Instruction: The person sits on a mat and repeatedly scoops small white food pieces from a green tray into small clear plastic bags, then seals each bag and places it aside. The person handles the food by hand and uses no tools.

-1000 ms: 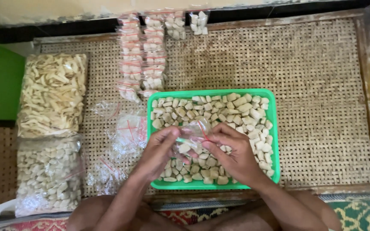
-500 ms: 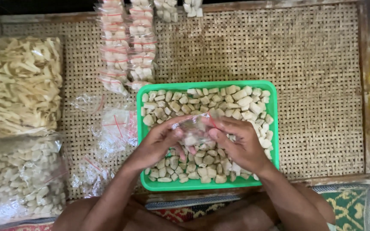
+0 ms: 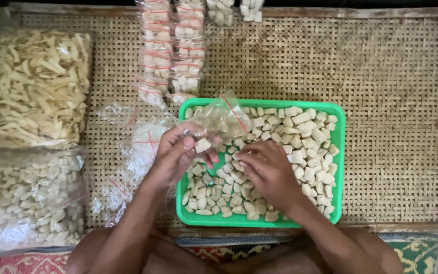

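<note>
I had my left hand (image 3: 181, 152) closed around the mouth of a small clear bag (image 3: 219, 119), held up over the upper left corner of the green tray (image 3: 338, 167) so anything that slipped would fall back among the pieces. One pale piece (image 3: 203, 145) sat pinched at my fingertips, right at the bag's opening. My right hand (image 3: 267, 170) lay palm down on the snack pieces (image 3: 305, 137) in the middle of the tray, fingers curled into them; whether it gripped any I could not tell. The tray sat on a woven mat (image 3: 391, 76) close to my knees. Filled little packets (image 3: 173, 56) lay in rows at the upper middle of the frame, and two big bags (image 3: 39, 86) at the left.
</note>
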